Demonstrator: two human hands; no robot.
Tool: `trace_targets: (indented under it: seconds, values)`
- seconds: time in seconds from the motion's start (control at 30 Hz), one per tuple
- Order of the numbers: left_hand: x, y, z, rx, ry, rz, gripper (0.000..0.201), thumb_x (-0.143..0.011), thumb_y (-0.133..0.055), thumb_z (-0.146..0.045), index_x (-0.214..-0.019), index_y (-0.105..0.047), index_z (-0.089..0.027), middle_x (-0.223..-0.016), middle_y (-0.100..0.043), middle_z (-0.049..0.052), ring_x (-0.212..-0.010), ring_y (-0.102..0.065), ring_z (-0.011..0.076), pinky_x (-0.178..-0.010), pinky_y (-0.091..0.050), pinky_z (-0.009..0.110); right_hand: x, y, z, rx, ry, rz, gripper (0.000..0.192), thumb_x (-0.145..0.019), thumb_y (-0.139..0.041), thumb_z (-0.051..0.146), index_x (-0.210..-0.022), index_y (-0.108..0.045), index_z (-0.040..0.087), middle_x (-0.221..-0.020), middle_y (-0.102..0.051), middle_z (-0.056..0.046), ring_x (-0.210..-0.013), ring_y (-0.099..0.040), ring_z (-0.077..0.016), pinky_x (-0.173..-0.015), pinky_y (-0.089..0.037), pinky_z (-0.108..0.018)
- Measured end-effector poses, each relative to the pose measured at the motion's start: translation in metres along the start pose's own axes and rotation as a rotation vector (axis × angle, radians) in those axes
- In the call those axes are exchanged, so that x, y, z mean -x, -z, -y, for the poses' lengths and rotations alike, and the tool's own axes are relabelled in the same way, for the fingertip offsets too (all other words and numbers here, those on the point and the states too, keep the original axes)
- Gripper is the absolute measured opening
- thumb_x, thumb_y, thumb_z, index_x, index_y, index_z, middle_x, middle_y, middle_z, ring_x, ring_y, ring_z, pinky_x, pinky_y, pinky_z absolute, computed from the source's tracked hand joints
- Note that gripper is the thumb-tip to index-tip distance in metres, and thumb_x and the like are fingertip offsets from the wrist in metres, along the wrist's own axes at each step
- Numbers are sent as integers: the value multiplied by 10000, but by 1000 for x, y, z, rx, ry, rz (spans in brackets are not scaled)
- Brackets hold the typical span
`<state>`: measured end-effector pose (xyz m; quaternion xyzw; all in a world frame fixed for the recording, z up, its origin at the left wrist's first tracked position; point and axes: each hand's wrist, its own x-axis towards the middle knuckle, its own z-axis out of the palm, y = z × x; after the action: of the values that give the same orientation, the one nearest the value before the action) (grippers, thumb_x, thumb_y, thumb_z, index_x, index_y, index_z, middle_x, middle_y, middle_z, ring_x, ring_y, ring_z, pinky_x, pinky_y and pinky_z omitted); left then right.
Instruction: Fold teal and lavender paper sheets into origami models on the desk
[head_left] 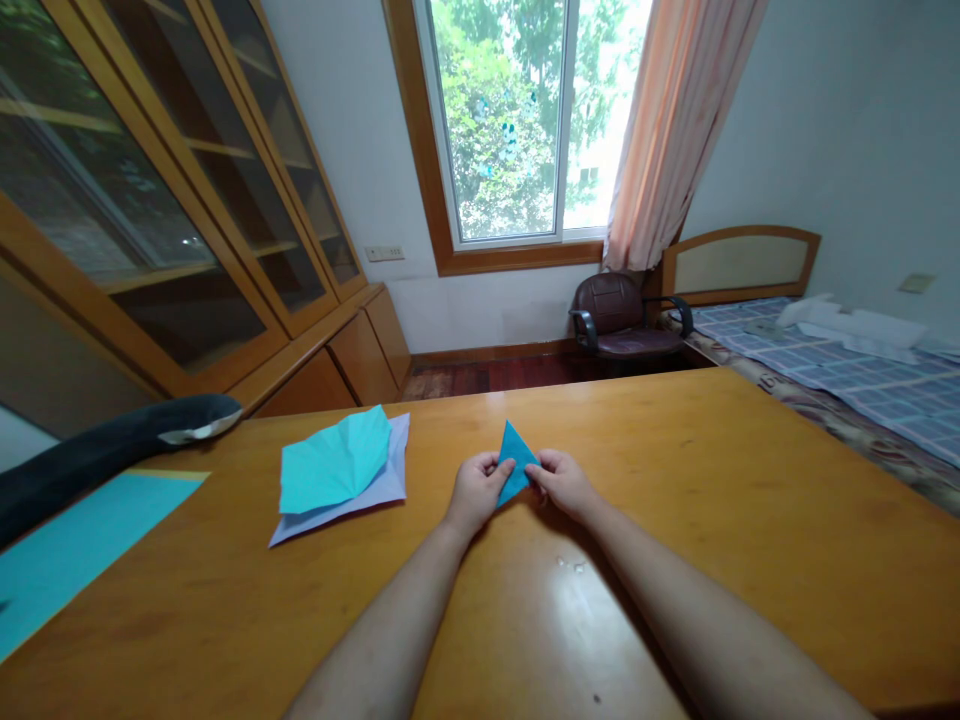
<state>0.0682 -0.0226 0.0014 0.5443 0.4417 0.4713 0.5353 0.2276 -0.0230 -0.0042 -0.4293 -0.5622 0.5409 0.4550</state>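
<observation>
A small piece of folded blue paper (513,462), triangular with its tip pointing away from me, is held between both hands over the middle of the wooden table. My left hand (478,490) pinches its left edge, the thumb lying on top of the paper. On the other side, my right hand (562,482) grips the right edge, also thumb uppermost. The fingers under the paper are mostly hidden. To the left lies a creased turquoise sheet (334,465) on top of a lilac sheet (390,488), apart from both hands.
Wooden table (750,500) spans the foreground. More turquoise paper (82,550) lies at far left, beside a dark, curved object (112,440). Glass-fronted cabinet (225,180) stands left; an armchair (626,315) and a bed (840,350) are beyond the table.
</observation>
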Motion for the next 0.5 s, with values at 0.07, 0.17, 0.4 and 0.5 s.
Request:
trace_targets:
  seconds: [0.07,0.17,0.4,0.5]
  values:
    - [0,0,1,-4,18,30,412,-713,-665,-498,-819,-682,-101,-664,-673,31,-546,-552,123,-533,-428,229,1,0,2,-15,-4,-1,292,-678,-646,453,-640,-546,181,-489,-487,54,-439,-408,-93,-442,-332,-222]
    - [1,-1,0,-94,16,121,403,-754,-615,-499,-784,-676,-102,-620,-625,6,-522,-493,105,-510,-375,218,0,0,4,-33,54,-29,307,-657,-671,459,-681,-573,169,-583,-548,31,-529,-464,-107,-511,-386,-230]
    - [7,-2,-2,-449,-153,321,395,-882,-444,-443,-704,-632,-144,-641,-596,0,-585,-489,125,-560,-369,228,0,4,2,18,-20,-96,361,-642,-673,488,-571,-515,171,-537,-489,39,-513,-400,-93,-478,-335,-216]
    - [9,-3,-3,-579,-237,303,370,-917,-385,-405,-803,-645,-167,-746,-650,27,-655,-542,149,-629,-397,242,-1,5,-2,-34,-60,-133,392,-631,-664,518,-554,-471,185,-493,-432,57,-476,-351,-83,-448,-302,-213]
